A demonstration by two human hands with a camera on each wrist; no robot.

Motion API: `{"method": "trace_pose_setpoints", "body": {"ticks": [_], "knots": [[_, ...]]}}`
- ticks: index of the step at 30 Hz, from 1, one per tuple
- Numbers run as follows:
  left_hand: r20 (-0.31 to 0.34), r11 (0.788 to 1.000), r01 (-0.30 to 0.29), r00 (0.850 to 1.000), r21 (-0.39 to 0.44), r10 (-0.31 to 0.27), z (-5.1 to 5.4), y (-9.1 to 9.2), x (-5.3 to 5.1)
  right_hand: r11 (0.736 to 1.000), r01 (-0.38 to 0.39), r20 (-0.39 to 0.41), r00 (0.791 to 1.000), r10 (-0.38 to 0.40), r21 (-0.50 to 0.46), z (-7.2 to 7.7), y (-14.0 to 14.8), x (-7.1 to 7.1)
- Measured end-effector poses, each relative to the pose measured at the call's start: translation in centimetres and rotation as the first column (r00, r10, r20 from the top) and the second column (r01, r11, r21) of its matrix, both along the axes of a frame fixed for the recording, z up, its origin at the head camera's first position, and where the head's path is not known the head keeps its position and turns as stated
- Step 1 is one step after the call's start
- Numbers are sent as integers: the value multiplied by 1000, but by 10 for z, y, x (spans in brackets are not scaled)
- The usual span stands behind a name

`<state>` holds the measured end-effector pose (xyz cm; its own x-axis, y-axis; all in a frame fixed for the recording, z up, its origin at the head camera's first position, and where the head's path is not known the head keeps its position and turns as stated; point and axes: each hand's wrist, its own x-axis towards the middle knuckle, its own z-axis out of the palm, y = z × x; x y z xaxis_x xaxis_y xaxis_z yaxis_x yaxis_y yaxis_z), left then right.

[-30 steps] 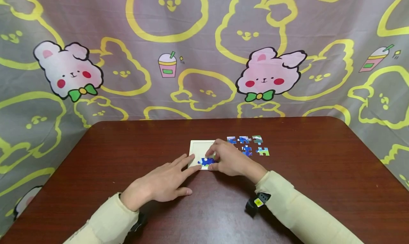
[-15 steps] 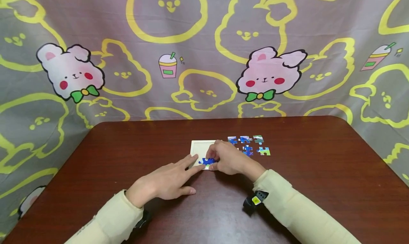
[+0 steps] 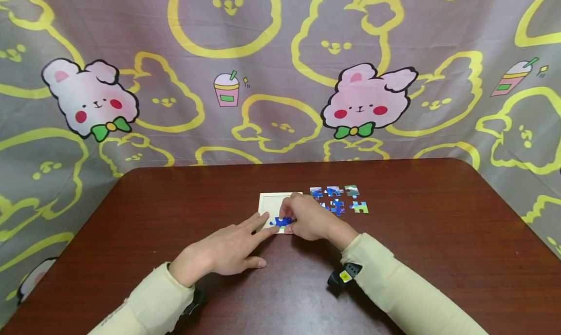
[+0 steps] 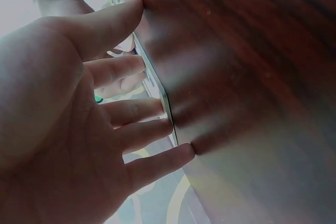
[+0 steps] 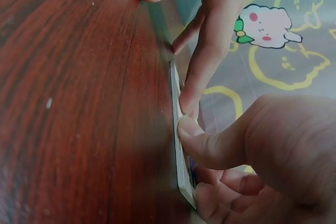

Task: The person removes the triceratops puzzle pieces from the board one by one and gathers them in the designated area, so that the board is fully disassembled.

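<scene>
A shallow cream puzzle tray (image 3: 268,201) lies flat on the table, with blue jigsaw pieces (image 3: 279,221) along its near side. My right hand (image 3: 310,218) curls over the tray's near right part, its thumb and fingers pinching at a puzzle piece that they largely cover. In the right wrist view, the right thumb (image 5: 191,128) touches the tray's near edge and a bit of blue shows under the curled fingers. My left hand (image 3: 225,250) lies palm down with extended fingers, some touching the tray's left and near edges; its thumb rests on the table.
Several loose jigsaw pieces (image 3: 333,191) lie in two rows right of the tray; one is partly hidden behind the right hand. The dark brown table (image 3: 197,194) ends at a patterned curtain (image 3: 271,43). Both wrists wear black straps.
The right hand's fingers shift slightly over the piece in the tray. The left hand stays at the tray's edge. The loose pieces lie as before.
</scene>
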<state>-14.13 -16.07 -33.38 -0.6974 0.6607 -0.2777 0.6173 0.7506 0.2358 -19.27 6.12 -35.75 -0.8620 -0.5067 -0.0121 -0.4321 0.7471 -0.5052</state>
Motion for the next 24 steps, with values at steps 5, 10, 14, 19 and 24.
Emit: {"method": "trace_pose_setpoints", "body": {"ticks": [5, 10, 14, 19, 24], "knots": [[1, 1000, 2, 1000, 5, -2, 0, 0, 0, 1000, -2, 6, 1000, 2, 10, 1, -1, -1], [7, 1000, 0, 1000, 11, 0, 0, 0, 0, 1000, -9, 21, 1000, 9, 20, 3, -2, 0], [3, 1000, 0, 1000, 14, 0, 0, -1, 1, 1000, -13, 34, 999, 12, 17, 3, -3, 0], [-4, 1000, 6, 1000, 14, -6, -1, -1, 1, 1000, -6, 37, 999, 5, 16, 2, -4, -1], [-2, 1000, 6, 1000, 18, -6, -1, -1, 0, 1000, 0, 31, 1000, 0, 15, 2, -4, -1]]}}
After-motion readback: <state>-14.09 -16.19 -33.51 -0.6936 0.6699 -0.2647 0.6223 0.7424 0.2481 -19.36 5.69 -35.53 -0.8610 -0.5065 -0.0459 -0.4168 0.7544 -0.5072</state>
